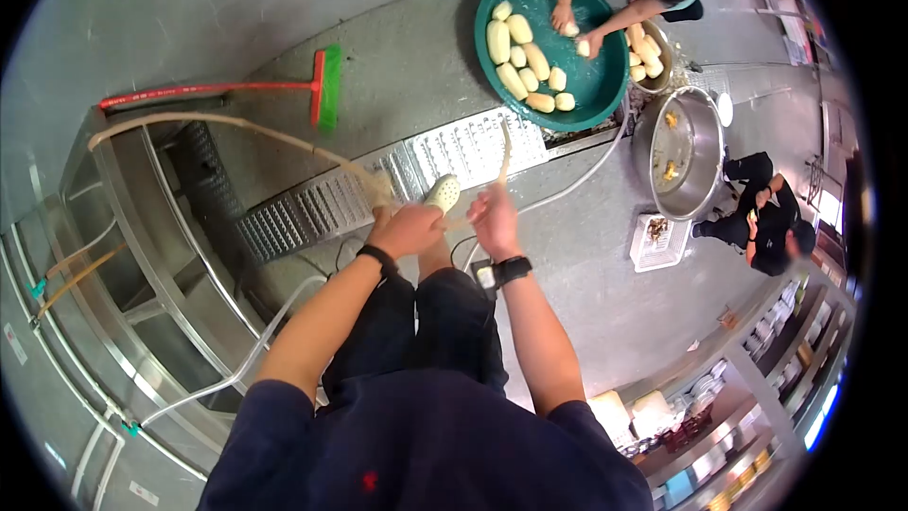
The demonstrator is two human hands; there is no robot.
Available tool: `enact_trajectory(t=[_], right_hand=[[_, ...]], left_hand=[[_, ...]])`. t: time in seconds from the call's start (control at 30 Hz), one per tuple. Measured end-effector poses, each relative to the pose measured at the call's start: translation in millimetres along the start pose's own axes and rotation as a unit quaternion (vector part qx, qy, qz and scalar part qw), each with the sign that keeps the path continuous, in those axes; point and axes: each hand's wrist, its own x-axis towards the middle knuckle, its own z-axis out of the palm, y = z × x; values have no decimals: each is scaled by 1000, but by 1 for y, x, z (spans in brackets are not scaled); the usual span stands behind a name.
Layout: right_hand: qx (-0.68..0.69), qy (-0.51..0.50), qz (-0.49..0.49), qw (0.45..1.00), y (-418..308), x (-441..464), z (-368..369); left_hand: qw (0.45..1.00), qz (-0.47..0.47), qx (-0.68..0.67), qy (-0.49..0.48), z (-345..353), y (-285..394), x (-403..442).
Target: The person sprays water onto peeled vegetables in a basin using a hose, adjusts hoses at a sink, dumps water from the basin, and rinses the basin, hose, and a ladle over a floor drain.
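Observation:
My left hand (pixel 409 229) is closed around a long tan hose (pixel 255 128), low in front of my knees. The hose arches in from the sink side at the left and looks smeared by motion near that hand. My right hand (pixel 495 220), a little to the right, is closed on the same hose, and a short length of it sticks up past the fingers over the metal drain grating (pixel 478 147). Below my hands shows a pale clog with holes (pixel 443 193) on my foot. Just where the hose runs between my hands is partly hidden.
A green tub (pixel 591 85) holds peeled pale vegetables; a co-worker's hands (pixel 591 41) reach into it. At right stand a steel pot (pixel 653 156) and white basket (pixel 659 251) beside another person (pixel 776 218). A red broom (pixel 227 87) lies left, near the steel sink frame (pixel 170 246).

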Motion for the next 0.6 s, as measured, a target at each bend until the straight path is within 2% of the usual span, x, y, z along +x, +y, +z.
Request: enact_trajectory(t=[0.13, 0.33, 0.53, 0.6], right_hand=[[-10, 36, -61, 997, -24, 63, -21], [62, 56, -52, 995, -27, 168, -73], [4, 112, -8, 994, 8, 230, -111], [19, 121, -23, 992, 19, 232, -111]], left_hand=[[1000, 6, 9, 4, 5, -15, 66], [999, 16, 10, 47, 27, -77, 129], [993, -102, 18, -58, 18, -118, 116], [985, -140, 16, -96, 20, -130, 103]])
